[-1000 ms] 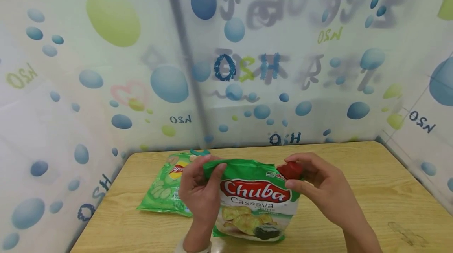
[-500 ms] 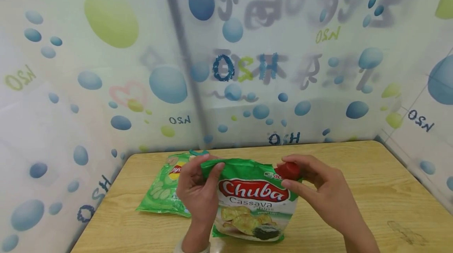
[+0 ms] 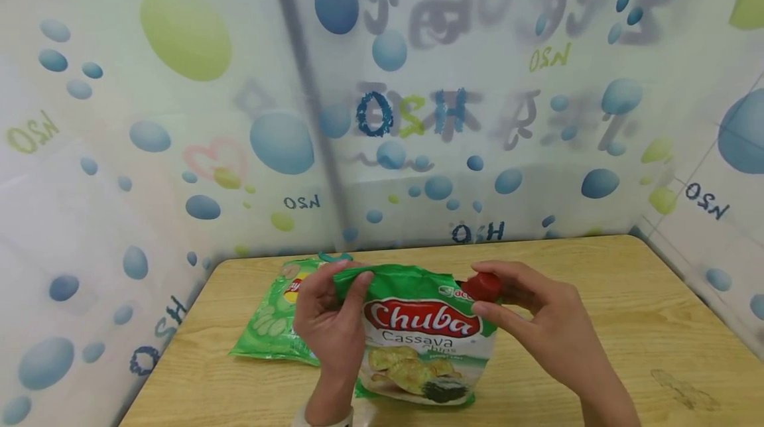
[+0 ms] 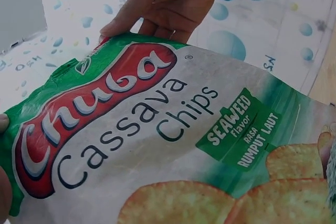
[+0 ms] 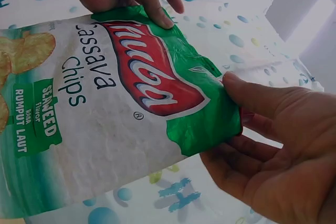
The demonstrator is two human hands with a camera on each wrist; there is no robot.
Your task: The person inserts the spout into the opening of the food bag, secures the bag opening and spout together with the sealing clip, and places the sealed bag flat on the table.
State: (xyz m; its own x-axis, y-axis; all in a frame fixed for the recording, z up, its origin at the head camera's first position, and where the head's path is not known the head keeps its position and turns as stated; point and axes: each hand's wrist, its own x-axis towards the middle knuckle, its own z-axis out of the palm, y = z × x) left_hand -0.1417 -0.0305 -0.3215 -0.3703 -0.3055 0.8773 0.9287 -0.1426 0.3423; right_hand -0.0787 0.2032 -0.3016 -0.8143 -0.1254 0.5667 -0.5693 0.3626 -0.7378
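A green and white bag of Chuba cassava chips [image 3: 424, 324] stands upright on the table. My left hand [image 3: 334, 331] grips its upper left corner, thumb in front and fingers behind. At the opposite top corner, my right hand [image 3: 546, 321] pinches a small red object [image 3: 485, 286] against the bag's edge; fingers cover much of it, so I cannot tell its kind. The right wrist view shows the right thumb [image 5: 252, 93] at the green top edge, with a sliver of red below it. Seaweed flavour is printed on the bag [image 4: 147, 124] in the left wrist view.
A green Lay's chip bag [image 3: 271, 317] lies on the wooden table [image 3: 609, 321] behind my left hand, partly hidden by it. A teal strip [image 3: 335, 257] shows at its top. Walls with blue and green dots [image 3: 438, 188] enclose the table's back and sides.
The chip bag and both hands have shifted slightly left in the head view. The right hand with the red object sits a little closer to the bag's top corner; both grips hold.
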